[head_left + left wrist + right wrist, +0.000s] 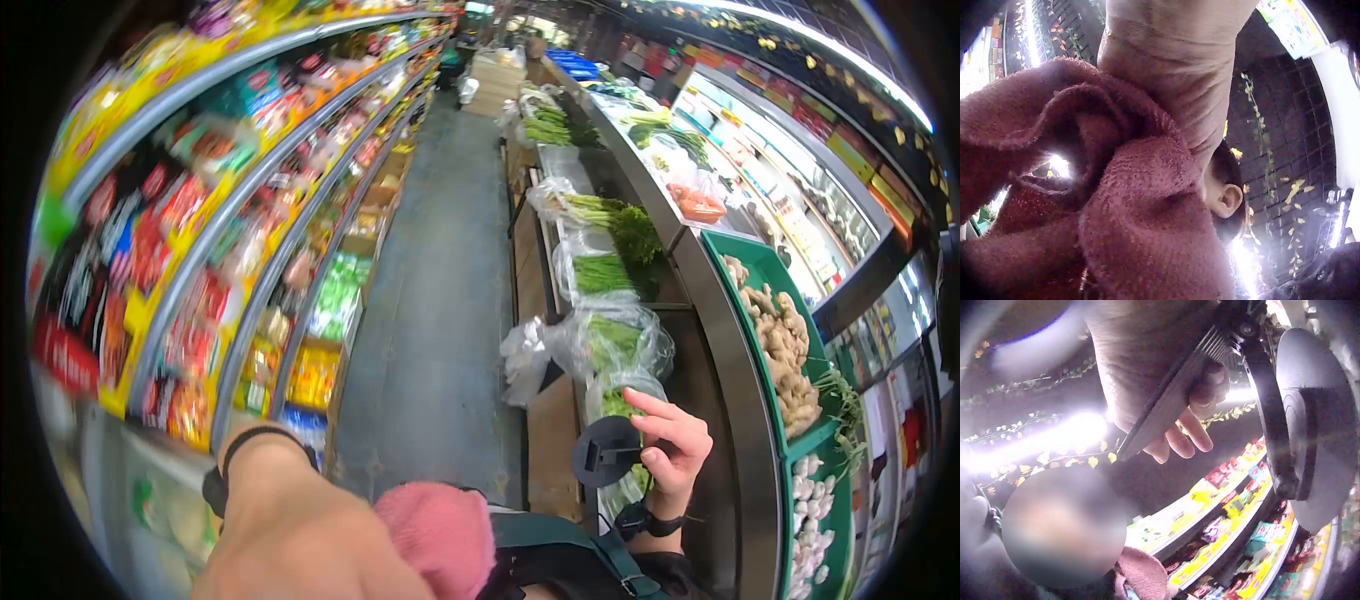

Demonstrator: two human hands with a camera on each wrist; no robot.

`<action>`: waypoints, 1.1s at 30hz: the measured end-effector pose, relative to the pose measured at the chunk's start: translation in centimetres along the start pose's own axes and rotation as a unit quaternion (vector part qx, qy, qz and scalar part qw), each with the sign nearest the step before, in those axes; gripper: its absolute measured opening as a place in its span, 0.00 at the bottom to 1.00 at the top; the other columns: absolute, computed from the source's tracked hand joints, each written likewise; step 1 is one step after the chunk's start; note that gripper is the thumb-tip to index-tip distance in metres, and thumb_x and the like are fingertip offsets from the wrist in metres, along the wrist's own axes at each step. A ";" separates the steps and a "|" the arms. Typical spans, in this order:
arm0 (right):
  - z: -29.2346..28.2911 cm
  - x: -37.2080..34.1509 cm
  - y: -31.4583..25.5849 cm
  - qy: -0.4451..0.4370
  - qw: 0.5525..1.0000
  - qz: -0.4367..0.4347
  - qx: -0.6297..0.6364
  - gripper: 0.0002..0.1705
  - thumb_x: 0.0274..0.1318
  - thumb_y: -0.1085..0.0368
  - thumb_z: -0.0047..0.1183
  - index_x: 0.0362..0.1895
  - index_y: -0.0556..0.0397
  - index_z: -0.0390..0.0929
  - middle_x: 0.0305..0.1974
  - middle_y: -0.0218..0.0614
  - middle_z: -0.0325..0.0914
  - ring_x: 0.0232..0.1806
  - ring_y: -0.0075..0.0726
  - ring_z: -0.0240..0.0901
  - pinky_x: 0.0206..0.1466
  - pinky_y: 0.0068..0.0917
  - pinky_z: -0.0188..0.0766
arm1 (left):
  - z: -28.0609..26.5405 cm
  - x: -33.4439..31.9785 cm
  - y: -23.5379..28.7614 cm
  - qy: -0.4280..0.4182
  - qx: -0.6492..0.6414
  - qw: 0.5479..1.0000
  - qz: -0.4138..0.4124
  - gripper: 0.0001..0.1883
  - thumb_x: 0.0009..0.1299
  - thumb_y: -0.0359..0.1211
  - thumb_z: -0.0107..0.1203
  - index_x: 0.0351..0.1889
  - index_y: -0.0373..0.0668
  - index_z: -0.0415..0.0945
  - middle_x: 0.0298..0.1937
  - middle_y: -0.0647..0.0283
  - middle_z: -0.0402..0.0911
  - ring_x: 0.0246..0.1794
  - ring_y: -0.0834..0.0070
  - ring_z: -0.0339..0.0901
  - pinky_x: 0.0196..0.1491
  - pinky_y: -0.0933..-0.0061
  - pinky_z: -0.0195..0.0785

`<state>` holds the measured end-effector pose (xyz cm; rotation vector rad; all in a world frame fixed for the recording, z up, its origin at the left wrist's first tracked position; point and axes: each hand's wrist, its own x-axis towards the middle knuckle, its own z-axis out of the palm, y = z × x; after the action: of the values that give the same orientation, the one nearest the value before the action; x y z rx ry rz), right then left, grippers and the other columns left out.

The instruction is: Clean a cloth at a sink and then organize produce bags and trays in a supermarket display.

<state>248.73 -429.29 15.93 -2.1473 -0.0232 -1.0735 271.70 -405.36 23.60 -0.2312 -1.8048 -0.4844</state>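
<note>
The hands are apart. At seven o'clock the left hand (300,550) lies against a pink cloth (435,545) at six; its fingers are hidden, so I cannot tell whether it grips. At four, the right hand (678,445) has bent fingers beside a black disc (603,452); whether they hold it or a wrist bracket carries it is unclear. At three, a green tray (748,250) likely keeps loose ginger (785,350) from rolling off.

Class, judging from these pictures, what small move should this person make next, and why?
Probably lower the left hand slightly: it looms large and blurred at the bottom of the head view, beside the pink cloth. Both block that area, and in the left wrist view the cloth hides the fingers.
</note>
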 end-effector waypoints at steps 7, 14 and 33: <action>1.0 8.3 14.5 0.043 0.989 0.139 -0.040 0.17 0.43 0.65 0.58 0.39 0.61 0.82 0.46 0.50 0.80 0.18 0.17 0.63 0.24 0.14 0.59 | -19.0 -2.5 -6.3 -0.046 -0.047 0.998 0.019 0.13 0.70 0.25 0.43 0.43 0.45 0.80 0.53 0.73 0.78 0.17 0.79 0.60 0.19 0.84 0.49; 3.5 24.4 34.9 0.017 0.988 0.154 0.007 0.13 0.47 0.70 0.55 0.38 0.62 0.82 0.44 0.46 0.81 0.27 0.20 0.71 0.30 0.16 0.64 | -40.4 -9.3 -13.7 -0.132 -0.111 0.978 -0.120 0.09 0.68 0.28 0.49 0.41 0.38 0.79 0.46 0.60 0.79 0.20 0.70 0.69 0.25 0.67 0.60; 22.6 68.5 82.8 0.114 0.780 0.402 0.465 0.09 0.60 0.70 0.50 0.44 0.59 0.75 0.35 0.36 0.79 0.37 0.26 0.77 0.42 0.22 0.75 | -91.3 -39.2 -24.8 0.467 0.312 0.573 -0.598 0.12 0.59 0.22 0.59 0.41 0.36 0.77 0.29 0.70 0.77 0.29 0.88 0.71 0.33 0.87 0.65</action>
<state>335.25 -496.22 5.79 -0.9274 0.3712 -0.5716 352.62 -464.10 1.25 1.5882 -0.6775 -0.6378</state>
